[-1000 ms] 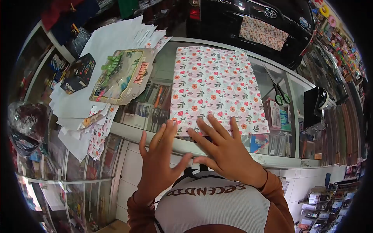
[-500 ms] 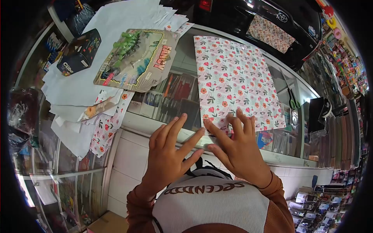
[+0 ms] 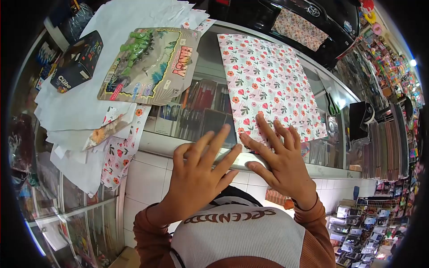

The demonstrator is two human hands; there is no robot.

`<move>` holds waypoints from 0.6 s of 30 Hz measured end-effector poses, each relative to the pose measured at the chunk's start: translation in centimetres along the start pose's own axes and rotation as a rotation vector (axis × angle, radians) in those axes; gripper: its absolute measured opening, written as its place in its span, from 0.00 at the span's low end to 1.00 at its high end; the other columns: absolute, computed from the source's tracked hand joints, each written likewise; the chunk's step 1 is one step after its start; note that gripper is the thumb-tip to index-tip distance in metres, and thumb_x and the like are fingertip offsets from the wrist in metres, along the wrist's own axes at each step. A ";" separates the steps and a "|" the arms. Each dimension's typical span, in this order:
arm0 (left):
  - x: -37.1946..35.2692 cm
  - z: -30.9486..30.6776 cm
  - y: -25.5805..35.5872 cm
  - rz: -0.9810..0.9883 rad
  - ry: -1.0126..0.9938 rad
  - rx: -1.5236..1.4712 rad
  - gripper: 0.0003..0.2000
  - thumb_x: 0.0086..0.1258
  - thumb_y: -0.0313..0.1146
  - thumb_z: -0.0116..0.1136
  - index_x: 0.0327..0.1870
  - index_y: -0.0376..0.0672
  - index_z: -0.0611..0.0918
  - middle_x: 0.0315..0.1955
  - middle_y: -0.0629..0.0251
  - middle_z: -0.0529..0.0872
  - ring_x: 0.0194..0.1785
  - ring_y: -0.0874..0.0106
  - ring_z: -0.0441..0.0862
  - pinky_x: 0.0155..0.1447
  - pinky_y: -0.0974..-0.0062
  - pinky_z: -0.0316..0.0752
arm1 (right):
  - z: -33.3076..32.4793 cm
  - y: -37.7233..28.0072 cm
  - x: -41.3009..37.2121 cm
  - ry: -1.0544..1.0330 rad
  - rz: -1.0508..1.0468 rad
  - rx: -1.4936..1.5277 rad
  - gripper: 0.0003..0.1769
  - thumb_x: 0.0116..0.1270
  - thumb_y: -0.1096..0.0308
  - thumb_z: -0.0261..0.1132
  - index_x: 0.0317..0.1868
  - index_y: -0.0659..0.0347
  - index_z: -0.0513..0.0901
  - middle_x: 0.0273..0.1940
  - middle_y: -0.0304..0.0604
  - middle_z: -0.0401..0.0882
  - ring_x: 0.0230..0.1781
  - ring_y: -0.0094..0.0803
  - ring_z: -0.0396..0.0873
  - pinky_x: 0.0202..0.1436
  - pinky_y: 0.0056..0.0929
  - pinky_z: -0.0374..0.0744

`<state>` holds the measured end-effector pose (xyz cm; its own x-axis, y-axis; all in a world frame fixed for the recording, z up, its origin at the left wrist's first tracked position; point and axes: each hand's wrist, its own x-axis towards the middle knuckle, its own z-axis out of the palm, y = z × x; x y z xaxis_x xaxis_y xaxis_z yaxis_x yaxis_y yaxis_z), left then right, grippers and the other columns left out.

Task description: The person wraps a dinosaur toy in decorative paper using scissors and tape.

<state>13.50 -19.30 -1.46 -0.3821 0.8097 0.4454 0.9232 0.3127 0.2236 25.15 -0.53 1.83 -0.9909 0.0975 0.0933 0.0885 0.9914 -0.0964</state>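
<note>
A sheet of floral paper [image 3: 268, 85], white with red and pink flowers, lies flat on the glass counter [image 3: 210, 58]. My right hand [image 3: 283, 163] has its fingers spread over the sheet's near edge and holds nothing. Beside it, my left hand [image 3: 201, 167] is held with fingers apart at the counter's front edge, left of the sheet's near corner, also empty. Whether its fingertips touch the counter cannot be made out. To the left, a toy pack with a green dinosaur [image 3: 149, 64] rests on a pile of white paper sheets [image 3: 71, 116].
A black box [image 3: 78, 62] stands on the paper pile. Scissors with green and black handles [image 3: 331, 105] lie right of the floral sheet. Behind the counter is a black car [image 3: 330, 22]. Pens and notebooks show under the glass. Hanging goods [image 3: 366, 228] are at the lower right.
The view has shifted, so the counter items sit slightly higher and further left. My right hand reaches a little further over the floral sheet. Both hands remain spread and empty.
</note>
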 end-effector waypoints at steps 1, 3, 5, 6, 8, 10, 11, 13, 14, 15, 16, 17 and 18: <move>0.3 0.1 -0.2 0.059 -0.008 0.009 0.23 0.64 0.47 0.65 0.59 0.53 0.82 0.69 0.64 0.72 0.67 0.67 0.70 0.67 0.60 0.60 | -0.1 0.0 -0.1 -0.008 -0.007 0.004 0.30 0.73 0.38 0.52 0.72 0.31 0.70 0.78 0.49 0.55 0.72 0.61 0.60 0.71 0.69 0.51; 1.0 0.2 -0.8 0.177 -0.024 0.031 0.22 0.66 0.46 0.63 0.57 0.46 0.82 0.69 0.66 0.74 0.67 0.70 0.71 0.68 0.61 0.61 | -0.3 -0.2 -0.2 -0.004 -0.006 0.000 0.32 0.73 0.36 0.50 0.74 0.32 0.68 0.78 0.47 0.54 0.75 0.61 0.56 0.72 0.70 0.48; 1.2 0.1 -1.1 0.174 -0.030 -0.031 0.21 0.63 0.45 0.66 0.55 0.46 0.82 0.66 0.68 0.77 0.67 0.70 0.72 0.70 0.58 0.61 | -0.6 -0.3 -0.3 0.003 -0.017 -0.047 0.34 0.72 0.34 0.49 0.75 0.35 0.67 0.78 0.46 0.54 0.77 0.59 0.53 0.72 0.71 0.46; 1.4 0.0 -1.2 0.173 -0.033 -0.063 0.21 0.61 0.44 0.68 0.54 0.46 0.83 0.65 0.69 0.78 0.67 0.70 0.72 0.71 0.56 0.61 | -0.9 -0.4 -0.2 0.005 -0.028 -0.093 0.35 0.72 0.34 0.49 0.75 0.37 0.66 0.78 0.46 0.54 0.78 0.57 0.52 0.73 0.71 0.44; 1.8 -0.3 -1.3 0.190 -0.045 -0.080 0.22 0.60 0.44 0.69 0.53 0.46 0.83 0.63 0.69 0.80 0.65 0.69 0.75 0.71 0.55 0.63 | -0.9 -0.5 -0.5 -0.013 -0.058 -0.127 0.37 0.72 0.33 0.49 0.75 0.40 0.66 0.78 0.47 0.55 0.79 0.52 0.51 0.73 0.71 0.43; 2.2 -0.6 -1.7 0.209 -0.057 -0.107 0.21 0.59 0.44 0.70 0.53 0.47 0.84 0.62 0.69 0.81 0.65 0.69 0.75 0.72 0.54 0.62 | -0.8 -0.4 -0.7 -0.042 -0.097 -0.107 0.39 0.71 0.33 0.49 0.76 0.44 0.65 0.78 0.47 0.56 0.79 0.47 0.53 0.74 0.70 0.41; 2.2 -0.5 -1.8 0.208 -0.050 -0.130 0.20 0.57 0.43 0.71 0.51 0.49 0.85 0.60 0.69 0.82 0.64 0.68 0.76 0.73 0.52 0.61 | -0.5 -0.2 -1.0 -0.035 -0.111 0.018 0.40 0.71 0.33 0.50 0.76 0.47 0.64 0.76 0.48 0.58 0.78 0.43 0.56 0.75 0.68 0.42; 2.4 -0.9 -1.9 0.193 -0.085 -0.152 0.20 0.56 0.43 0.72 0.51 0.51 0.86 0.60 0.70 0.82 0.63 0.67 0.76 0.73 0.50 0.61 | -0.4 0.1 -1.1 -0.023 -0.123 0.024 0.40 0.71 0.35 0.53 0.75 0.49 0.65 0.76 0.48 0.60 0.77 0.45 0.58 0.76 0.65 0.45; 2.5 -1.1 -1.8 0.187 -0.104 -0.164 0.20 0.56 0.43 0.72 0.50 0.51 0.86 0.60 0.71 0.82 0.63 0.67 0.76 0.73 0.49 0.60 | -0.3 0.2 -1.3 -0.013 -0.129 0.015 0.40 0.71 0.36 0.53 0.75 0.50 0.65 0.75 0.48 0.60 0.77 0.44 0.58 0.76 0.64 0.47; 2.5 -1.2 -1.5 0.157 -0.116 -0.159 0.19 0.54 0.42 0.73 0.48 0.52 0.87 0.60 0.72 0.82 0.61 0.67 0.77 0.75 0.44 0.57 | -0.4 0.5 -1.5 -0.018 -0.135 0.022 0.40 0.71 0.36 0.54 0.75 0.51 0.65 0.75 0.49 0.60 0.77 0.44 0.58 0.76 0.63 0.48; 2.8 -1.5 -1.3 0.150 -0.142 -0.141 0.19 0.53 0.42 0.73 0.48 0.53 0.87 0.59 0.73 0.82 0.61 0.67 0.77 0.75 0.42 0.55 | -0.6 0.8 -1.6 -0.023 -0.141 0.030 0.40 0.71 0.37 0.54 0.75 0.52 0.65 0.76 0.49 0.60 0.77 0.43 0.58 0.77 0.62 0.50; 3.0 -1.8 -1.2 0.141 -0.165 -0.124 0.19 0.53 0.42 0.73 0.48 0.53 0.87 0.59 0.73 0.81 0.61 0.67 0.77 0.76 0.41 0.53 | -0.7 1.1 -1.7 -0.030 -0.148 0.035 0.40 0.71 0.37 0.54 0.75 0.54 0.64 0.76 0.49 0.60 0.77 0.42 0.58 0.77 0.60 0.51; 3.2 -1.9 -1.1 0.131 -0.185 -0.106 0.19 0.53 0.42 0.73 0.47 0.54 0.87 0.59 0.74 0.81 0.61 0.67 0.77 0.77 0.39 0.52 | -0.8 1.4 -2.1 -0.031 -0.126 0.072 0.41 0.71 0.38 0.54 0.75 0.56 0.64 0.76 0.49 0.60 0.77 0.42 0.57 0.77 0.59 0.51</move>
<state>11.20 -18.00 1.38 -0.2359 0.9203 0.3120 0.9512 0.1529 0.2681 27.42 0.70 2.28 -0.9964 -0.0311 0.0789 -0.0432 0.9867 -0.1566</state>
